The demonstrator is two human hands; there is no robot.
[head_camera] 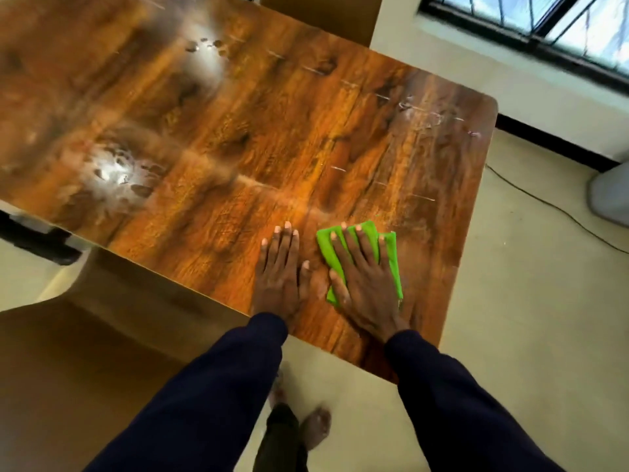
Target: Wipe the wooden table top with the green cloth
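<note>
A glossy wooden table top (211, 137) fills most of the view, with two wet, shiny patches toward its left and back. A folded green cloth (326, 247) lies flat near the table's front edge. My right hand (364, 281) presses flat on the cloth with fingers spread, covering its middle. Just to the cloth's left, my left hand (279, 270) rests palm-down on bare wood, holding nothing. Dark blue sleeves cover both forearms.
A brown chair seat (88, 369) stands at the lower left, beside the table edge. A window (551, 25) runs along the far right wall, and a black cable (551, 206) trails over the pale floor. My feet (306, 424) show below the table.
</note>
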